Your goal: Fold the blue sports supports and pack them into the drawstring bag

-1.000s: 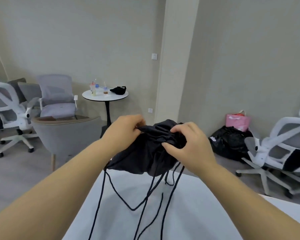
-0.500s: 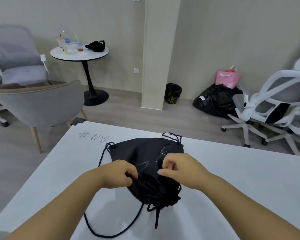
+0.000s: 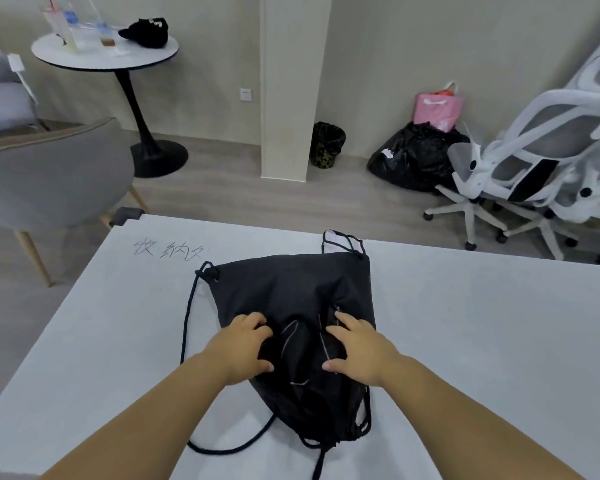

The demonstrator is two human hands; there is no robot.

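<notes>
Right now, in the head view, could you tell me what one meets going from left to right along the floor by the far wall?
Round side table → black waste bin → black rubbish bag → white office chairs.

The bag (image 3: 284,306) is matt black woven cloth, creased, with braided black cord (image 3: 187,320) at its edge. Under it the counter (image 3: 482,341) is smooth, matt white with pencil-like marks beyond the bag's far left corner. Behind the counter, the floor (image 3: 222,192) looks like pale wood-grain plank, and a sack (image 3: 409,161) there is glossy black plastic.
</notes>
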